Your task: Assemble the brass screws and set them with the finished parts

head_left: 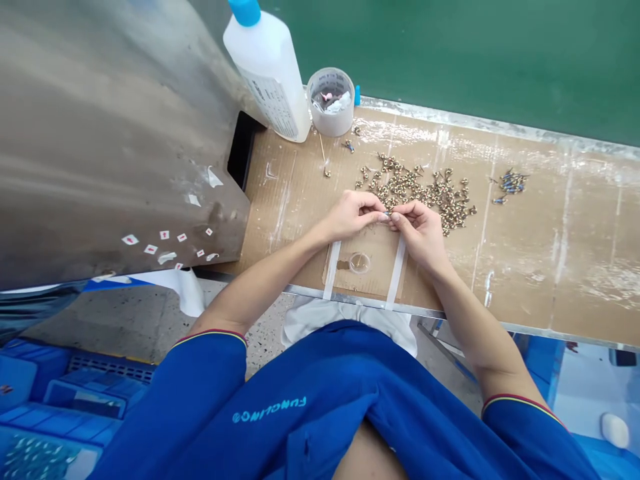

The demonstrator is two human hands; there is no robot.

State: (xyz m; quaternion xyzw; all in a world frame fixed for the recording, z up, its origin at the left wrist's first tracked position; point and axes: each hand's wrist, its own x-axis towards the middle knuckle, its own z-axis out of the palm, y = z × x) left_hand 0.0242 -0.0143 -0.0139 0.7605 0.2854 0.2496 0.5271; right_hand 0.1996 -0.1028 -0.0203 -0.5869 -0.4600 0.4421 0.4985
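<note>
While pinched, metal part (388, 213) pointing left

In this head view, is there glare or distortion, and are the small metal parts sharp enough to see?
In the head view, whitish glare streaks the cardboard bench top; the metal panel shows blurred reflections; the wide lens makes the white bottle lean; the heaped small metal parts look fairly sharp, but their details are too small to tell.

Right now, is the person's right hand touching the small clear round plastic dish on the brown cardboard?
Apart. The head view shows a white tape strip lying between the right hand and the small clear dish.
</note>
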